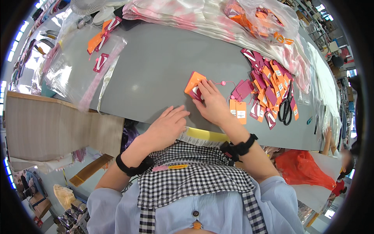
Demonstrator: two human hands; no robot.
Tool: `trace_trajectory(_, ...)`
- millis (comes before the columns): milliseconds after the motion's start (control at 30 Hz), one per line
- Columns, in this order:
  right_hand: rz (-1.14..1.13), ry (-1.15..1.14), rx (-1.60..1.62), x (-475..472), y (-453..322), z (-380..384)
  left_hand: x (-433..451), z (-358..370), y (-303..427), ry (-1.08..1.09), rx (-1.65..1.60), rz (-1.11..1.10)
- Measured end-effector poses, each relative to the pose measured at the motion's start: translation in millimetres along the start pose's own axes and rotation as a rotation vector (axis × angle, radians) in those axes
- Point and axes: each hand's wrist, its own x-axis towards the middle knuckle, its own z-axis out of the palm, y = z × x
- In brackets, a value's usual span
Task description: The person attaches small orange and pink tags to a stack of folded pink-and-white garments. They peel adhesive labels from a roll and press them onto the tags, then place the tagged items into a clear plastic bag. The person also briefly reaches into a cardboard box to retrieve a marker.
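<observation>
My right hand grips a small stack of orange and maroon hang tags on the grey table, its thumb at the near edge and its fingers over the top. A pink string with a seal runs right from beside that hand. To the left, my left hand hovers at the table's near edge, holding nothing, with the fingers slightly apart. Just right of it, partly covered by my wrists, is a yellow-backed strip of printed labels. Loose maroon tags and orange tags lie right of my right hand.
A heap of strung tags lies at the right, with black scissors on its edge. Behind are folded pink-and-white cloth and a plastic bag of tags. Clear plastic packaging lies left. Another person's hand shows far right.
</observation>
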Motion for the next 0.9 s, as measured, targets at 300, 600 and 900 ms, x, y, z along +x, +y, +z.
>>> trace_trajectory(300, 0.095, 0.089, 0.286, 5.4, 34.8, -55.2, 25.8, 2.4, -0.9, 0.03, -0.073, 0.129)
trace_trajectory(600, -0.105, -0.067, 0.351, -17.9, 0.1, -66.0, 29.5, -10.5, 4.6, -0.053, -0.444, -0.297)
trace_trajectory(900, -0.171, 0.08, 0.226, -70.9, -22.9, -39.1, 25.8, 4.5, 12.1, -0.101, -0.792, -0.442)
